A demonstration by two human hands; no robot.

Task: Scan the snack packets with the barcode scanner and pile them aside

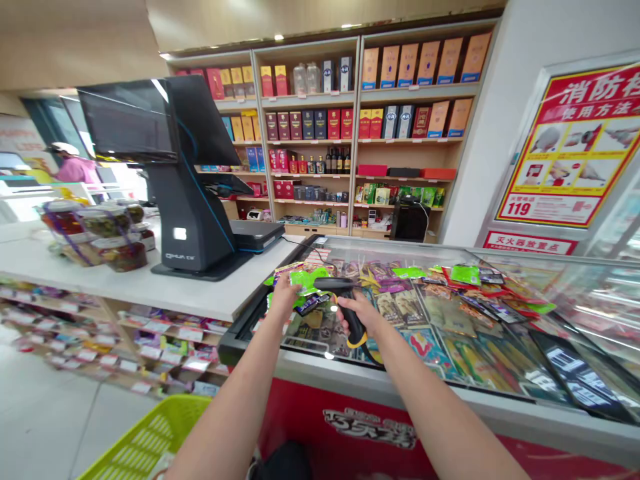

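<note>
My right hand (359, 313) is wrapped round the grip of a black and yellow barcode scanner (353, 320), its head pointing left. In my left hand (285, 293) is a bright green snack packet (307, 280), held up right in front of the scanner's head. More small packets lie under and beside my left hand, on the glass top of a chest freezer (320, 360). To the right on the same glass is a loose pile of snack packets (470, 283), some green, some red and dark.
A point-of-sale terminal (187, 200) and jars (120, 240) stand on the white counter (215, 290) at left. A yellow-green basket (150, 433) sits below. Shelves of boxed bottles (310, 127) line the back. A person in pink (75, 167) is far left.
</note>
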